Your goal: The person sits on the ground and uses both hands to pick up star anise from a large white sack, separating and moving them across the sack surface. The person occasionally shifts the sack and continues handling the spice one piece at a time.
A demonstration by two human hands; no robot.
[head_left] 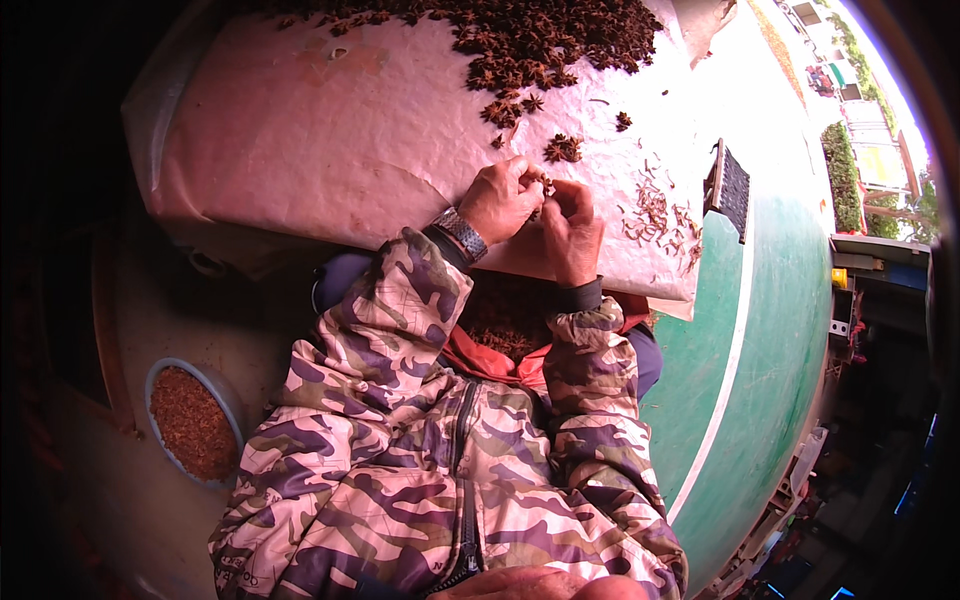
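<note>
My left hand (503,197), with a metal-banded watch (461,236) on its wrist, and my right hand (573,235) meet over the near part of the table. Both are closed, pinching a brown star anise (546,186) between their fingertips; the fingers hide part of it. Just beyond them lies a small cluster of star anise (563,148). A large dark heap of star anise (545,45) spreads along the table's far side. To the right of my right hand, thin curved stems (655,212) are scattered.
A pale plastic sheet (300,150) covers the table. A red cloth or bag (470,352) with dark bits in it lies at my lap. On the floor at left stands a blue-rimmed basin (236,420) of brown bits. Green floor (770,300) with a white line runs along the right.
</note>
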